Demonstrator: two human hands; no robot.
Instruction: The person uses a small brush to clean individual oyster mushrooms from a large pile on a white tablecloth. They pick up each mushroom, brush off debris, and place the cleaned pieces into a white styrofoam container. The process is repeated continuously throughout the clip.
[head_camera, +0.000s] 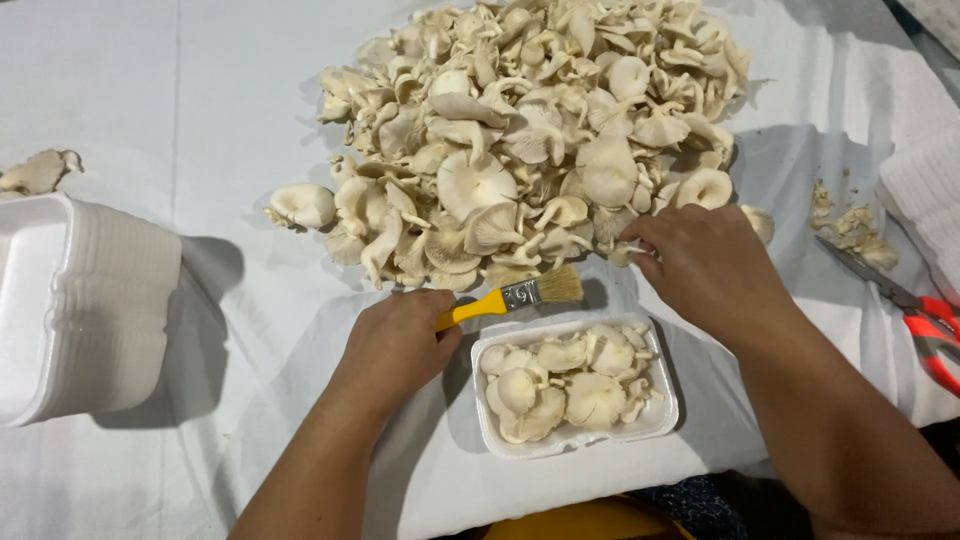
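Note:
My left hand grips the yellow handle of a small paint brush, its pale bristles pointing right above a white foam tray. The tray holds several white oyster mushrooms. My right hand reaches into the near edge of a big pile of oyster mushrooms, fingers pinching at a mushroom there; the mushroom itself is mostly hidden by the fingers.
A stack of white foam trays stands at the left. Red-handled scissors lie at the right beside mushroom scraps. A stray mushroom piece lies far left. A white cloth covers the table.

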